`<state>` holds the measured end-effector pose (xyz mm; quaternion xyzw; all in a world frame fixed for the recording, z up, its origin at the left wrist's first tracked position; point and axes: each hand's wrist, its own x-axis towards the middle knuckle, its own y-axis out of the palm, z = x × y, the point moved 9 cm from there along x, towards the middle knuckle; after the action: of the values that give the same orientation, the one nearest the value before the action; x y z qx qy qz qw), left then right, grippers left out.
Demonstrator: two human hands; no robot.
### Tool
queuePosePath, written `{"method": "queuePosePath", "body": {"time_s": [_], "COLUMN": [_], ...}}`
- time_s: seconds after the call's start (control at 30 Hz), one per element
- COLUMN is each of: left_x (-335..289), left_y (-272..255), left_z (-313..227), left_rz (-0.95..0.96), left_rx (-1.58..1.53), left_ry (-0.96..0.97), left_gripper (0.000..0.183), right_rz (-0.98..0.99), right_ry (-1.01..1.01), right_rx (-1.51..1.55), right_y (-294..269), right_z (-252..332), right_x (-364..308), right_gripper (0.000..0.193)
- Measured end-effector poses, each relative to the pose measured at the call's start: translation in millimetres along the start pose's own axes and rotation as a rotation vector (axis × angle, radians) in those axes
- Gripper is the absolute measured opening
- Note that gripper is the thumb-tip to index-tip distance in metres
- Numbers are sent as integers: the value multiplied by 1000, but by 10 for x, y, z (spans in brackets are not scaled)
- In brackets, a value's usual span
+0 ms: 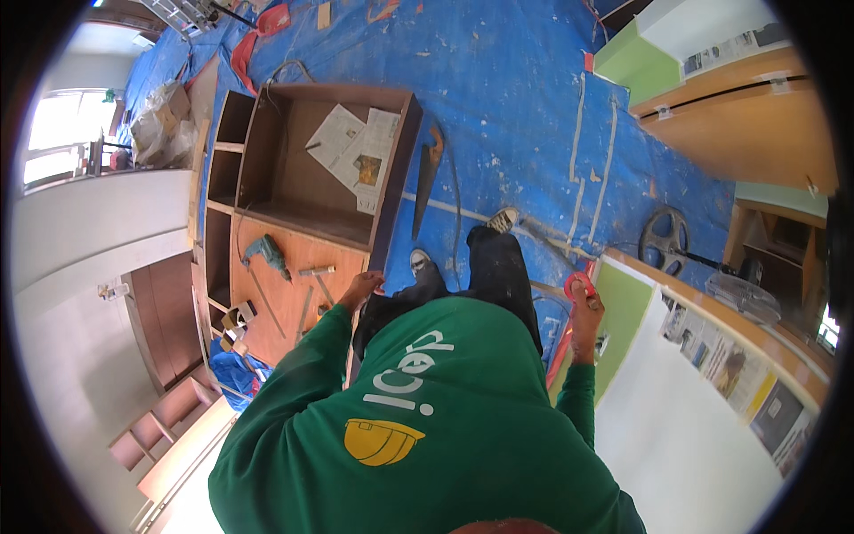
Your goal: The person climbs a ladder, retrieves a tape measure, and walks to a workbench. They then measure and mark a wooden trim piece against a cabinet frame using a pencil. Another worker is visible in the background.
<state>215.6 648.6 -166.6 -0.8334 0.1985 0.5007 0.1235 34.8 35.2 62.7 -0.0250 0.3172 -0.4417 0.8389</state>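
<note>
I look down over my green shirt and dark trousers. My left hand (360, 289) rests with bent fingers on the dark front edge of a brown wooden cabinet (391, 169) that lies open on the blue floor sheet. Nothing is held in it. My right hand (584, 307) is closed on a red ring-shaped thing (578, 285), seemingly a tape roll, above the corner of a green and white panel (623, 311). A thin rod (543, 242) runs from it toward my shoe.
Inside the cabinet lie newspaper sheets (356, 151), a teal drill (265, 254) and a hammer (316, 271). A hand saw (427, 173) lies on the blue sheet (516, 107). A black wheel (663, 236), a fan (743, 294) and wooden furniture (738, 116) stand to the right.
</note>
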Motion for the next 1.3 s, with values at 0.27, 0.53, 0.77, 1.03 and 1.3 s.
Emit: {"method": "queuePosePath", "body": {"time_s": [0.27, 0.53, 0.77, 1.03, 1.3], "left_x": [1108, 3353, 6020, 7331, 5692], "left_y": [83, 792, 1080, 267, 1189], "left_z": [-1176, -2840, -2510, -2320, -2781], "left_rz": [23, -301, -372, -596, -349], "left_rx": [291, 686, 390, 1056, 1163], "left_ry": [-89, 370, 34, 239, 134], "left_gripper": [59, 69, 51, 73, 64], "right_rz": [79, 69, -282, -138, -15], "right_ry": [36, 305, 472, 583, 694], "right_rx": [-81, -128, -271, -441, -140], "right_y": [170, 106, -707, -49, 183], "right_z": [415, 272, -210, -399, -25], "right_x": [1038, 1150, 820, 1367, 767], "right_gripper": [31, 43, 95, 60, 33]}}
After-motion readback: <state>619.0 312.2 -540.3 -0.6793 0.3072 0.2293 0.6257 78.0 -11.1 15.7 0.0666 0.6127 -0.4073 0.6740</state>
